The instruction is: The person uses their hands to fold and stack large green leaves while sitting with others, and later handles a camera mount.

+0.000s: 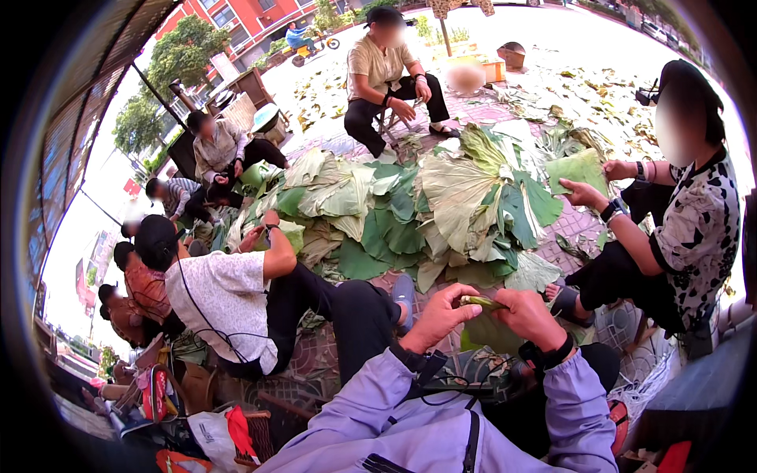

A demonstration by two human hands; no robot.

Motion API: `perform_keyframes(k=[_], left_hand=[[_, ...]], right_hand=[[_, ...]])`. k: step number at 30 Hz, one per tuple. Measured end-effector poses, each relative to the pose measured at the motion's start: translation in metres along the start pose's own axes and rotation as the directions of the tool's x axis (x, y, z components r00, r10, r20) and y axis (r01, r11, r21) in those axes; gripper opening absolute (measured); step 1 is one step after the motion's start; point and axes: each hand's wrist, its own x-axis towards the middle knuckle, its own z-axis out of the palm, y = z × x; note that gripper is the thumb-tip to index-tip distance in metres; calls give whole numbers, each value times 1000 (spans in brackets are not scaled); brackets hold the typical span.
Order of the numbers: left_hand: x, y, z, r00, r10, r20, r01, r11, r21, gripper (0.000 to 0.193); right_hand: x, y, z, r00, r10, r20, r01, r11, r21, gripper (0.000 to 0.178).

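Note:
Between my two hands is a narrow green roll of lotus leaf (pixel 482 302), pale at its left end. Thumb and fingers of my left hand (pixel 441 317) pinch that pale end. The other end sits in the closed fingers of my right hand (pixel 533 317), which hide part of it. Below my hands shows a flat piece of green leaf (pixel 493 337); whether it joins the roll I cannot tell. Beyond my hands rises a large heap of lotus leaves (pixel 457 197), some pale and dry-looking, others dark green, overlapping one another.
A person on the right (pixel 670 205) holds a green leaf (pixel 579 172). Close on my left sits a person in a white top (pixel 217 292); another person (pixel 386 75) sits behind the heap. More people line the left. Leaves lie scattered over the paving (pixel 307 355). Bags and shoes crowd the lower left.

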Motion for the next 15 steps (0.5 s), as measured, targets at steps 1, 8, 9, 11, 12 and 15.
perform_keyframes(k=[1, 8, 9, 11, 12, 15], left_hand=[[0, 6, 0, 1000, 14, -18, -13, 1000, 20, 28], [5, 5, -3, 995, 16, 103, -67, 855, 514, 20], [7, 1, -5, 992, -1, 129, -67, 852, 519, 20], [17, -8, -10, 984, -61, 170, -28, 878, 477, 18], [20, -12, -13, 978, -95, 188, -2, 889, 457, 17], [53, -8, -24, 944, -263, 199, 217, 950, 225, 15]], right_hand=[[0, 1, 0, 1000, -19, -17, 18, 999, -44, 19], [-4, 13, 5, 997, -26, 76, 34, 993, -112, 19], [-4, 14, 4, 996, -19, 91, 26, 997, -77, 20], [-6, 16, 2, 993, -4, 119, 4, 1000, -5, 23], [-6, 17, 0, 997, 29, 66, -31, 999, 25, 23], [-7, 22, -13, 985, 129, -113, -119, 988, 96, 26]])
